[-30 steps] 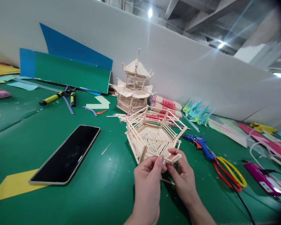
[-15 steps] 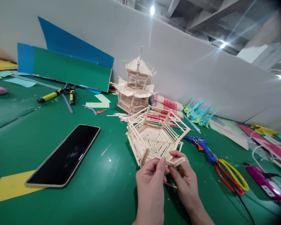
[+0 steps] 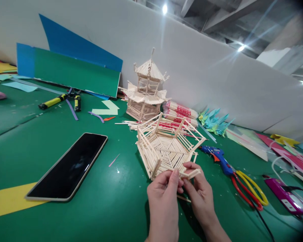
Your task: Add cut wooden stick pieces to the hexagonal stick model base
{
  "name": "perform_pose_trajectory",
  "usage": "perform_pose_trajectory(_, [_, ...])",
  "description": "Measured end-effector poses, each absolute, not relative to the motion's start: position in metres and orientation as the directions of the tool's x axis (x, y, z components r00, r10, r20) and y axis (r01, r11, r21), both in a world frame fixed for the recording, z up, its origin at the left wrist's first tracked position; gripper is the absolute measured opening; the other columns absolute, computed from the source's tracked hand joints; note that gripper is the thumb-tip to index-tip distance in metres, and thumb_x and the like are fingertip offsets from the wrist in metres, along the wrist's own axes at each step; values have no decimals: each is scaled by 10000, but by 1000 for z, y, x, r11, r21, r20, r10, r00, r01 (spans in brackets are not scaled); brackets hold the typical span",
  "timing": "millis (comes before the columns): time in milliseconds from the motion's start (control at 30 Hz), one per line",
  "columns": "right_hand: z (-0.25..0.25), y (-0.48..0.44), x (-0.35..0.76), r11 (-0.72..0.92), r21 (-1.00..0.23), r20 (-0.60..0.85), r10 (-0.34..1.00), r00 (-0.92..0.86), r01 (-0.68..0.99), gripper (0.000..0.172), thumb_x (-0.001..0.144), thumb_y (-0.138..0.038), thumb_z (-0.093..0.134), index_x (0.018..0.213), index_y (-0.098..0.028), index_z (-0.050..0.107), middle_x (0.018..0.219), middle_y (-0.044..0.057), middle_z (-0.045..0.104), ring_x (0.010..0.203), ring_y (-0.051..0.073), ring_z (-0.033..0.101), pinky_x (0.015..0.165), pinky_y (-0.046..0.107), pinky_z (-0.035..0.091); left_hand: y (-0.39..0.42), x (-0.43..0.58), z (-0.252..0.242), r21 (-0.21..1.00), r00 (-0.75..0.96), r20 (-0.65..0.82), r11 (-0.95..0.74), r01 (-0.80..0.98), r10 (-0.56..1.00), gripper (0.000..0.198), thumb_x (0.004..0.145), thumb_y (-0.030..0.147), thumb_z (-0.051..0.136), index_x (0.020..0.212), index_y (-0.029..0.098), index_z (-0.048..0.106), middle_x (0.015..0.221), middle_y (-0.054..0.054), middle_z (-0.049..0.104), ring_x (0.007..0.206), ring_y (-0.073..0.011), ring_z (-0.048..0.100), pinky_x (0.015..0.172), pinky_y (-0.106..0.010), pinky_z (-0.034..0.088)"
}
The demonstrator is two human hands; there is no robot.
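A hexagonal frame of thin wooden sticks (image 3: 166, 144) lies on the green mat (image 3: 40, 141) in front of me. My left hand (image 3: 164, 198) and my right hand (image 3: 200, 193) meet at its near edge. Both pinch a thin wooden stick (image 3: 185, 173) that lies along the frame's near rail. Another loose stick (image 3: 184, 199) lies on the mat under my hands. Behind the frame stands a finished two-tier stick pagoda (image 3: 145, 90).
A dark phone (image 3: 69, 166) lies to the left on the mat, partly over a yellow paper (image 3: 7, 201). A blue glue gun (image 3: 217, 155) and red-and-yellow scissors (image 3: 249, 190) lie to the right. Wrapped chopsticks (image 3: 179, 111), paper cranes (image 3: 214, 121), pliers (image 3: 58, 101) and coloured sheets (image 3: 73, 72) lie farther back.
My view has shifted slightly. My hands have stayed at the frame's near edge with the stick pinched between them, moving only a little.
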State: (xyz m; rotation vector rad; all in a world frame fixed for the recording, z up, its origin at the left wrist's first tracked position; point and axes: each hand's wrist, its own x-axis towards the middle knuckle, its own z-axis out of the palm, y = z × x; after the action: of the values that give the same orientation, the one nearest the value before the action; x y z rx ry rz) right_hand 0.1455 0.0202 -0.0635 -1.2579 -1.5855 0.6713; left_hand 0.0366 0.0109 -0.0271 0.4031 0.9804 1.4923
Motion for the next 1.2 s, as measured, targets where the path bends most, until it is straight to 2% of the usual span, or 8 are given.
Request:
perform_pose_trajectory(200, [-63, 20, 145, 312, -860, 341, 940, -3, 404, 132, 834, -289, 499, 768, -201, 573, 1076, 69, 436, 940, 208, 475, 823, 362, 384, 10, 37, -26, 754, -193, -286, 96, -650, 938, 197, 696, 250, 650, 544, 130, 614, 506, 6, 565, 497, -85, 464, 503, -179, 379])
perform_pose_trajectory(467, [-63, 21, 145, 301, -876, 327, 945, 5, 376, 65, 815, -258, 532, 781, -209, 560, 1068, 61, 436, 948, 209, 467, 825, 362, 380, 11, 38, -28, 733, -195, -262, 63, -678, 945, 202, 705, 239, 649, 534, 144, 598, 530, 6, 595, 575, -116, 546, 595, -194, 427])
perform_pose_trajectory(867, [-60, 21, 143, 343, -850, 373, 928, -2, 401, 91, 834, -270, 499, 780, -208, 537, 1034, 59, 452, 918, 196, 486, 807, 342, 392, 9, 35, -25, 749, -153, -275, 112, -653, 949, 220, 715, 260, 655, 543, 130, 611, 515, 18, 552, 557, -97, 507, 592, -189, 416])
perform_pose_trajectory(1000, [-58, 23, 142, 363, -838, 396, 918, -3, 407, 79, 819, -270, 517, 815, -211, 569, 1021, 58, 468, 917, 197, 500, 783, 324, 408, 9, 36, -25, 748, -111, -287, 150, -647, 952, 103, 657, 226, 703, 672, 127, 678, 577, 6, 609, 568, -93, 514, 579, -182, 421])
perform_pose_trajectory(1067, [-57, 23, 142, 372, -837, 407, 913, 1, 402, 90, 808, -279, 529, 786, -207, 578, 1005, 58, 481, 915, 197, 505, 778, 319, 412, 10, 36, -25, 764, -94, -279, 162, -624, 956, 108, 639, 210, 713, 710, 130, 693, 597, 2, 627, 556, -87, 509, 560, -175, 419])
perform_pose_trajectory(1200, [-53, 23, 141, 388, -829, 426, 905, 3, 404, 106, 797, -260, 531, 721, -203, 577, 984, 60, 504, 940, 205, 501, 799, 330, 405, 12, 38, -23, 807, -100, -268, 166, -566, 958, 106, 643, 228, 711, 642, 125, 687, 569, 0, 621, 553, -88, 507, 525, -161, 407])
